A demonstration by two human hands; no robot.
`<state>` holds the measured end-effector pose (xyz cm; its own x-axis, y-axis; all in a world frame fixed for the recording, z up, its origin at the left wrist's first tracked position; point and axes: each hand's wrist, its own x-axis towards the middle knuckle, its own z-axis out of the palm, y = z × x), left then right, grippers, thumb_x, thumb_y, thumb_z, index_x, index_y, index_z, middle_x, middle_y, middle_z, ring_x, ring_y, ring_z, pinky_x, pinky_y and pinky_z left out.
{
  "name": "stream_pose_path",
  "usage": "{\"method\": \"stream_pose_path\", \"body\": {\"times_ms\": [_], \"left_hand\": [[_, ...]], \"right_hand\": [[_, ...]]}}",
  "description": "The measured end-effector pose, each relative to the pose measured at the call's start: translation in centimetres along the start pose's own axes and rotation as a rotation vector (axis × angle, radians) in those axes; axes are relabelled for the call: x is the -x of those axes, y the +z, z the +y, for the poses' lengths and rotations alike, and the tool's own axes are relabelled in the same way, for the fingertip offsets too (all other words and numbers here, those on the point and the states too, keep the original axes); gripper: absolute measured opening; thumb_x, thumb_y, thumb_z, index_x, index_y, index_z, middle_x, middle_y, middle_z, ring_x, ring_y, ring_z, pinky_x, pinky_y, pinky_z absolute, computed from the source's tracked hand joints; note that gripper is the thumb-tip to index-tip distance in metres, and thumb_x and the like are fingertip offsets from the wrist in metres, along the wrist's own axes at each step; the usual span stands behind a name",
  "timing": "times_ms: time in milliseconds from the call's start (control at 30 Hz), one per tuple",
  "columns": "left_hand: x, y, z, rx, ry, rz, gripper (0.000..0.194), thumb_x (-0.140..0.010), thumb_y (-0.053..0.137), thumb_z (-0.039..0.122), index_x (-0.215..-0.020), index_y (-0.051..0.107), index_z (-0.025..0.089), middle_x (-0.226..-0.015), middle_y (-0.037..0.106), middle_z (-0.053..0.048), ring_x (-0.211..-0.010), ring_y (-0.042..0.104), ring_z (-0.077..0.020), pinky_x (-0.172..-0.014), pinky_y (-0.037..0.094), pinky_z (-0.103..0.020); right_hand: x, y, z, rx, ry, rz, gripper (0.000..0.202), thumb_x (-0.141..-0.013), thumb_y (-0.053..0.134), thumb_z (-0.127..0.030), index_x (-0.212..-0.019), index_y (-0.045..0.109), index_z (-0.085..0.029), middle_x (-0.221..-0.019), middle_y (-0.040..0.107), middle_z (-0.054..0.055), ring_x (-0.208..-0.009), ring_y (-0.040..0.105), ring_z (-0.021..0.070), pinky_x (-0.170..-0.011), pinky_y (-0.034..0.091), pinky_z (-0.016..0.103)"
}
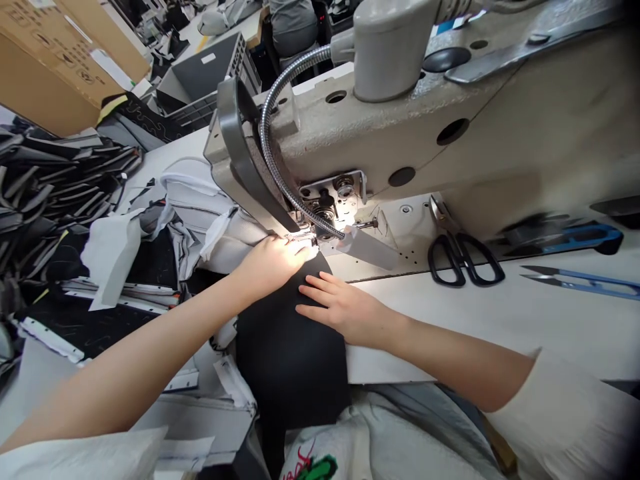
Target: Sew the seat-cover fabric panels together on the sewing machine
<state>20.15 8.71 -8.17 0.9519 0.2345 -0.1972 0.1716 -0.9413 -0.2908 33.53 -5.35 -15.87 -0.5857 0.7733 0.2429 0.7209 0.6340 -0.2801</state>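
A black panel of smooth sheet material (295, 353) runs from the sewing machine (310, 153) down over the table edge towards my lap. My left hand (273, 270) is closed at the panel's upper left edge, right beside the needle area. Its fingertips are washed out by the lamp and partly hard to make out. Lying on the panel's right side, my right hand (350, 310) is open with its fingers spread flat. A pale, translucent strip (370, 248) sticks out from the machine just above my right hand.
Black-handled scissors (463, 257) and blue thread snips (585, 280) lie to the right on the white table (400, 313). Grey and white sewn pieces (195, 207) pile up on the left, before a heap of dark pieces (55, 193). Behind stand a grey crate (200, 80) and a cardboard box (65, 60).
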Motion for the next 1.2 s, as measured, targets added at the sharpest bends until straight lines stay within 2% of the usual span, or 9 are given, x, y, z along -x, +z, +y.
{"method": "stream_pose_path", "body": {"times_ms": [133, 233, 367, 533, 633, 767, 900, 1000, 1200], "left_hand": [[-0.8, -0.6, 1.8, 0.047, -0.111, -0.076, 0.023, -0.086, 0.043, 0.009, -0.099, 0.062, 0.012, -0.091, 0.063, -0.011, -0.092, 0.059, -0.0237, -0.078, 0.048, -0.033], [-1.0, -1.0, 2.6, 0.093, -0.183, -0.129, 0.024, -0.086, 0.041, 0.008, -0.098, 0.062, 0.012, -0.089, 0.062, -0.011, -0.092, 0.059, -0.0234, -0.078, 0.049, -0.033], [-1.0, -0.7, 2.8, 0.151, -0.212, -0.165, 0.027, -0.084, 0.04, 0.005, -0.099, 0.061, 0.012, -0.092, 0.061, -0.012, -0.094, 0.058, -0.0243, -0.08, 0.049, -0.034], [-1.2, 0.7, 3.1, 0.158, -0.236, -0.139, 0.031, -0.08, 0.041, 0.004, -0.104, 0.059, 0.012, -0.099, 0.059, -0.013, -0.099, 0.057, -0.0254, -0.086, 0.048, -0.036], [-1.4, 1.0, 3.5, 0.187, -0.274, -0.144, 0.035, -0.077, 0.041, 0.002, -0.106, 0.058, 0.012, -0.102, 0.059, -0.014, -0.092, 0.059, -0.0245, -0.08, 0.05, -0.035], [-1.7, 1.1, 3.9, 0.228, -0.332, -0.128, 0.036, -0.077, 0.038, 0.001, -0.104, 0.059, 0.013, -0.099, 0.06, -0.012, -0.083, 0.06, -0.0207, -0.074, 0.05, -0.032], [-2.1, 1.9, 3.7, 0.31, -0.313, -0.02, 0.037, -0.08, 0.036, 0.003, -0.107, 0.059, 0.013, -0.103, 0.061, -0.011, -0.093, 0.058, -0.0187, -0.084, 0.048, -0.031], [-2.2, 2.9, 3.5, 0.336, -0.314, 0.03, 0.035, -0.082, 0.036, 0.005, -0.107, 0.059, 0.012, -0.101, 0.061, -0.011, -0.091, 0.058, -0.0187, -0.087, 0.047, -0.034], [-2.3, 3.4, 3.7, 0.21, -0.239, 0.024, 0.037, -0.083, 0.039, 0.004, -0.115, 0.056, 0.011, -0.103, 0.06, -0.013, -0.101, 0.055, -0.0222, -0.089, 0.044, -0.035]], "right_hand": [[-0.9, -0.6, 0.6, -0.035, -0.071, -0.015, 0.053, -0.076, 0.055, -0.011, -0.129, 0.051, -0.013, -0.138, 0.04, 0.022, -0.132, 0.032, 0.0314, -0.107, 0.025, 0.048], [-1.0, -0.9, 1.0, -0.075, -0.185, -0.038, 0.054, -0.074, 0.058, -0.015, -0.128, 0.052, -0.015, -0.137, 0.042, 0.02, -0.131, 0.033, 0.0308, -0.108, 0.024, 0.046], [-2.1, 0.2, 0.3, -0.093, -0.241, -0.008, 0.046, -0.078, 0.055, -0.013, -0.124, 0.056, -0.016, -0.133, 0.048, 0.017, -0.126, 0.04, 0.0261, -0.108, 0.026, 0.042], [-5.0, 3.2, -1.6, -0.065, -0.038, 0.138, 0.031, -0.087, 0.047, -0.016, -0.115, 0.061, -0.015, -0.112, 0.062, 0.015, -0.11, 0.052, 0.0237, -0.104, 0.031, 0.042], [-5.5, 4.1, -1.9, -0.06, -0.02, 0.14, 0.032, -0.088, 0.046, -0.015, -0.117, 0.059, -0.015, -0.108, 0.064, 0.012, -0.105, 0.055, 0.0223, -0.101, 0.035, 0.041], [-5.3, 4.0, -1.1, -0.086, -0.048, 0.092, 0.035, -0.088, 0.043, -0.011, -0.119, 0.057, -0.017, -0.107, 0.065, 0.009, -0.105, 0.056, 0.0206, -0.1, 0.037, 0.04], [-5.3, 3.4, -0.1, -0.107, -0.081, 0.09, 0.038, -0.086, 0.044, -0.01, -0.12, 0.057, -0.018, -0.115, 0.063, 0.007, -0.111, 0.053, 0.0213, -0.102, 0.034, 0.039], [-5.2, 2.8, 0.2, -0.123, -0.114, 0.087, 0.037, -0.088, 0.044, -0.014, -0.123, 0.055, -0.02, -0.118, 0.061, 0.008, -0.112, 0.052, 0.0216, -0.1, 0.037, 0.038], [-4.4, 2.4, -0.8, -0.107, -0.2, 0.058, 0.041, -0.083, 0.05, -0.015, -0.124, 0.056, -0.017, -0.117, 0.06, 0.012, -0.109, 0.054, 0.0233, -0.098, 0.037, 0.038]]}}
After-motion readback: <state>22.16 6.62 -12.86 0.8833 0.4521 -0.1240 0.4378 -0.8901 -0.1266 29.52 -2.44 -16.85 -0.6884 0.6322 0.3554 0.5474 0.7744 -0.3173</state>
